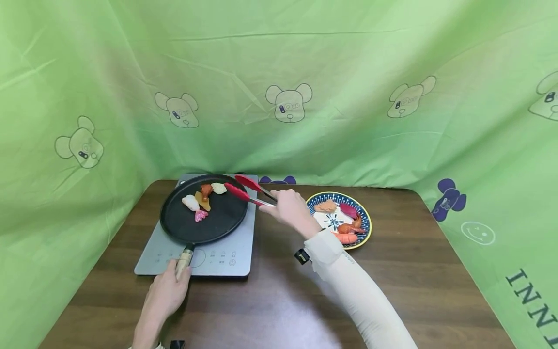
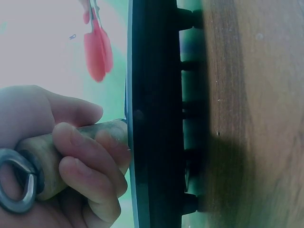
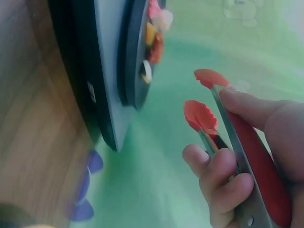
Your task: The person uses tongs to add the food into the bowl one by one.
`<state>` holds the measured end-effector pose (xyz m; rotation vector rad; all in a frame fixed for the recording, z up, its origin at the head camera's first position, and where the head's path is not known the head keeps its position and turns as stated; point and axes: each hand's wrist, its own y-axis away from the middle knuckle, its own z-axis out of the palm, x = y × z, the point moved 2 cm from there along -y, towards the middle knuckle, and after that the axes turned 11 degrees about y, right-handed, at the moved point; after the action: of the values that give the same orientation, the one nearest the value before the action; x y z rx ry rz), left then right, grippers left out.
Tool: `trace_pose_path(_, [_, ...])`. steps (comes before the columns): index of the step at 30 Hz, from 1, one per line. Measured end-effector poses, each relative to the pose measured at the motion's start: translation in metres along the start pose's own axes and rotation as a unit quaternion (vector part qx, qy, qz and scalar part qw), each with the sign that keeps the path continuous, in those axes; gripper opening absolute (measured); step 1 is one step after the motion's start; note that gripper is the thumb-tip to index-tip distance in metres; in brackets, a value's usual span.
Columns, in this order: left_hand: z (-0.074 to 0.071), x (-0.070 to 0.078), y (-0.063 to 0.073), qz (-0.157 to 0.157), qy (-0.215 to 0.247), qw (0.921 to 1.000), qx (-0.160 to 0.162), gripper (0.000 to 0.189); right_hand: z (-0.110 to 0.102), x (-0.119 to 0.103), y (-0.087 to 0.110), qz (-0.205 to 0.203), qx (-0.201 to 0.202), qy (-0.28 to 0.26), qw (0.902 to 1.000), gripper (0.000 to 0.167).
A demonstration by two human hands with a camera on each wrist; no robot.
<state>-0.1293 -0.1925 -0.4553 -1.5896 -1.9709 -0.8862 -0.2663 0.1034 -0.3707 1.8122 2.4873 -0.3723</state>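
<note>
My left hand [image 1: 167,291] grips the handle [image 1: 184,261] of a black frying pan [image 1: 222,213]; in the left wrist view its fingers curl round the wooden grip, which ends in a metal ring [image 2: 28,190]. Red-tipped tongs [image 1: 244,189] are held in my right hand [image 1: 292,208], their two tips apart with nothing between them, over the pan's right rim. Grouped in the pan's upper left are a white-and-pink shrimp-like piece [image 1: 191,202], a yellow-brown flat piece [image 1: 202,201], a brown drumstick-like piece [image 1: 206,191] and a white piece [image 1: 219,188].
Under the pan lies a grey induction cooktop [image 1: 152,254]. To the right, partly behind my right forearm, a blue-patterned plate [image 1: 368,225] with a yellow rim bears several toy foods. Green printed cloth [image 1: 287,53] surrounds the brown wooden table [image 1: 410,271].
</note>
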Motion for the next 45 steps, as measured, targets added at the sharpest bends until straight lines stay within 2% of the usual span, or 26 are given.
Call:
trace_pose_path(2, [0.001,-0.001,0.001,-0.003,0.000,1.0000,-0.003,0.056,-0.003,0.010,0.007,-0.004,0.010,0.002,0.9999,0.039])
trace_pose_path(12, [0.005,-0.005,0.001,-0.019,0.009,0.9996,-0.016,0.058,-0.015,0.051,0.041,0.025,0.002,0.029,0.9993,0.038])
trace_pose_path(17, [0.004,-0.004,0.001,-0.019,0.011,0.9995,-0.021,0.060,-0.022,0.071,0.054,0.042,-0.006,-0.002,0.9991,0.034])
trace_pose_path(22, [0.004,-0.002,-0.002,-0.013,0.010,0.9997,-0.018,0.060,-0.027,0.093,0.067,0.061,0.015,-0.021,0.9978,0.026])
trace_pose_path(24, [0.004,-0.002,-0.002,-0.012,0.006,0.9998,-0.018,0.060,-0.028,0.102,0.073,0.069,0.022,-0.021,0.9972,0.030])
trace_pose_path(29, [0.001,-0.002,-0.002,-0.011,0.003,0.9998,-0.014,0.062,-0.028,0.121,0.087,0.106,0.011,-0.027,0.9940,0.054])
trace_pose_path(36, [-0.002,-0.001,-0.004,0.001,0.002,0.9999,-0.014,0.062,-0.032,0.147,0.109,0.152,0.003,-0.021,0.9881,0.068])
trace_pose_path(40, [-0.003,-0.001,-0.005,0.002,0.004,0.9998,-0.019,0.065,-0.034,0.163,0.120,0.152,-0.003,-0.018,0.9883,0.073])
trace_pose_path(45, [-0.003,-0.002,-0.004,-0.004,0.004,0.9998,-0.020,0.064,-0.033,0.181,0.134,0.127,-0.001,-0.009,0.9919,0.067])
